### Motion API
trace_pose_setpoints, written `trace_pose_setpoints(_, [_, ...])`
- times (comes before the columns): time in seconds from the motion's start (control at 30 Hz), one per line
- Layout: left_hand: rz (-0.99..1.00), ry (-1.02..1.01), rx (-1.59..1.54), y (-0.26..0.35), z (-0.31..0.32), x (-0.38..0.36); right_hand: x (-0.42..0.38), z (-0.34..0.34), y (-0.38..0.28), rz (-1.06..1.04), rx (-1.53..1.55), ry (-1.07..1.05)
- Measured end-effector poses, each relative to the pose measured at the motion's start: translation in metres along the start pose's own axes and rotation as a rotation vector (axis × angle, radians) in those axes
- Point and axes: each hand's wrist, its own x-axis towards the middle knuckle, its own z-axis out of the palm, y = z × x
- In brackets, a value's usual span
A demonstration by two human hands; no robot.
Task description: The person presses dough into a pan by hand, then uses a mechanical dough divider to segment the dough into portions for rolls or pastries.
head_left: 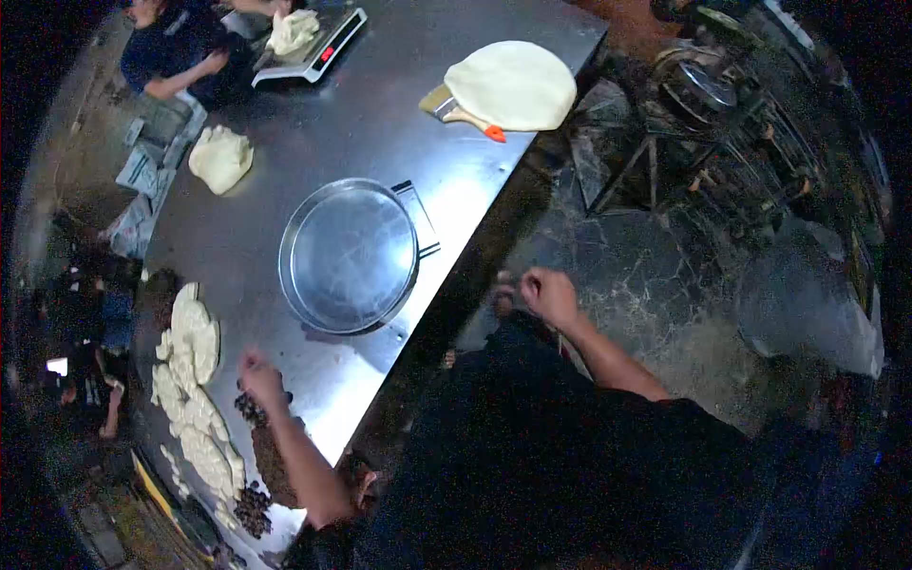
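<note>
My left hand (pixel 260 377) is over the steel table (pixel 285 123), right beside a pile of small dark lumps (pixel 253 408). Motion smears its fingers, so what they hold does not show. A patch of brown crumbly material (pixel 273 461) lies under that forearm. Long pale dough pieces (pixel 195 380) spread just to the left. My right hand (pixel 551 296) hangs off the table edge in front of my body, its fingers curled in with nothing visible in them. Between the hands and farther up sits a round, shallow metal pan (pixel 351 256) with a wire bracket on its right side.
A flat dough round (pixel 518 85) and a brush (pixel 464 114) lie at the far right corner. One dough lump (pixel 221 160) sits at the left; another dough lump (pixel 293 32) rests on a digital scale (pixel 318 62) near a co-worker (pixel 180 47). Metal racks (pixel 655 161) stand right.
</note>
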Motion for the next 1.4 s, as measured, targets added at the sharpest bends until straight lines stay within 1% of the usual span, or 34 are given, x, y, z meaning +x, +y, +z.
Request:
trace_pose_setpoints(0.03, [-0.077,-0.09,-0.079,0.061,0.021,-0.03,0.02,0.003,0.002,-0.086,0.017,0.03])
trace_pose_setpoints(0.1, [-0.344,-0.091,-0.139,0.015,0.118,-0.024,0.069,0.003,-0.003,-0.2,0.059,0.105])
trace_pose_setpoints(0.13, [-0.477,0.011,-0.198,0.083,0.129,-0.045,0.096,0.0,-0.01,-0.227,0.084,0.151])
trace_pose_setpoints(0.17, [-0.489,0.023,-0.193,0.107,0.133,-0.053,0.127,-0.003,-0.015,-0.347,-0.006,0.259])
trace_pose_setpoints(0.2, [-0.351,0.116,-0.149,0.126,0.142,-0.057,0.164,-0.006,-0.011,-0.4,-0.066,0.332])
trace_pose_setpoints(0.23, [-0.212,0.207,-0.103,0.15,0.148,-0.061,0.201,-0.009,-0.012,-0.361,-0.185,0.366])
trace_pose_setpoints(0.27, [-0.348,0.189,0.055,0.192,0.137,-0.066,0.239,-0.014,-0.01,-0.342,-0.306,0.345])
trace_pose_setpoints(0.3, [-0.358,0.198,0.057,0.195,0.147,-0.065,0.264,-0.014,-0.006,-0.373,-0.342,0.343])
trace_pose_setpoints(0.37, [-0.329,0.221,-0.046,0.178,0.17,-0.064,0.326,-0.011,0.013,-0.323,-0.525,0.226])
trace_pose_setpoints(0.4, [-0.334,0.209,-0.085,0.171,0.183,-0.062,0.344,-0.013,0.02,-0.329,-0.514,0.216])
trace_pose_setpoints(0.43, [-0.34,0.218,-0.074,0.182,0.185,-0.065,0.362,-0.018,0.027,-0.43,-0.484,0.164])
trace_pose_setpoints(0.47, [-0.304,0.273,-0.01,0.192,0.19,-0.068,0.38,-0.021,0.032,-0.53,-0.453,0.114])
trace_pose_setpoints(0.5, [-0.267,0.326,0.055,0.202,0.192,-0.066,0.383,-0.023,0.029,-0.55,-0.37,0.123])
trace_pose_setpoints(0.53, [-0.259,0.313,0.082,0.208,0.185,-0.058,0.38,-0.023,0.019,-0.569,-0.293,0.129])
trace_pose_setpoints(0.63, [-0.369,0.313,0.048,0.21,0.183,-0.046,0.394,-0.017,-0.025,-0.738,-0.124,0.085])
trace_pose_setpoints(0.67, [-0.345,0.249,-0.05,0.195,0.189,-0.044,0.411,-0.009,-0.028,-1.002,-0.262,0.102])
trace_pose_setpoints(0.7, [-0.317,0.36,-0.163,0.182,0.198,-0.043,0.426,0.001,-0.032,-1.266,-0.4,0.125])
trace_pose_setpoints(0.73, [-0.248,0.367,-0.297,0.192,0.197,-0.035,0.422,-0.003,-0.062,-1.131,-0.321,-0.011])
trace_pose_setpoints(0.77, [-0.195,0.393,-0.361,0.169,0.146,-0.046,0.387,0.022,-0.111,-0.995,-0.193,-0.193])
trace_pose_setpoints(0.8, [-0.209,0.33,-0.334,0.137,0.133,-0.047,0.376,0.059,-0.115,-0.995,-0.452,-0.273])
trace_pose_setpoints(0.83, [-0.24,0.252,-0.288,0.113,0.145,-0.047,0.363,0.067,-0.107,-0.594,-0.24,-0.36])
trace_pose_setpoints(0.87, [-0.291,0.22,-0.15,0.078,0.117,-0.072,0.356,0.096,-0.058,-0.888,-0.408,-0.307])
trace_pose_setpoints(0.9, [-0.351,0.235,-0.035,0.046,0.102,-0.089,0.349,0.123,-0.01,-1.181,-0.561,-0.183])
trace_pose_setpoints(0.97, [-0.49,0.336,0.085,0.0,0.115,-0.082,0.361,0.177,-0.048,-1.162,-0.581,-0.477])
trace_pose_setpoints(1.0, [-0.514,0.361,0.076,-0.004,0.126,-0.069,0.371,0.179,-0.064,-1.153,-0.608,-0.5])
trace_pose_setpoints(1.03, [-0.495,0.359,0.138,-0.019,0.11,-0.077,0.366,0.191,-0.081,-1.154,-0.603,-0.525])
trace_pose_setpoints(1.07, [-0.483,0.277,0.187,-0.071,0.158,-0.074,0.366,0.178,-0.092,-1.089,-0.626,-0.543])
trace_pose_setpoints(1.1, [-0.327,0.341,0.216,-0.083,0.173,-0.072,0.361,0.188,-0.105,-0.991,-0.627,-0.6])
trace_pose_setpoints(1.13, [-0.249,-0.018,0.311,-0.095,0.175,-0.052,0.355,0.203,-0.108,-0.906,-0.666,-0.663])
trace_pose_setpoints(1.17, [-0.627,0.213,-0.127,-0.055,0.152,-0.046,0.349,0.215,-0.115,-0.874,-0.731,-0.737])
trace_pose_setpoints(1.2, [-0.605,0.318,-0.074,-0.061,0.156,-0.046,0.342,0.215,-0.109,-1.264,-1.041,-0.653])
trace_pose_setpoints(1.23, [-0.495,0.471,0.046,-0.07,0.17,-0.052,0.347,0.223,-0.091,-1.299,-1.042,-0.594])
trace_pose_setpoints(1.33, [-0.536,0.35,-0.091,-0.077,0.132,-0.057,0.317,0.253,-0.118,-1.274,-1.067,-0.545])
trace_pose_setpoints(1.4, [-0.56,0.333,-0.097,-0.099,0.117,-0.059,0.284,0.275,-0.138,-1.094,-0.851,-0.299])
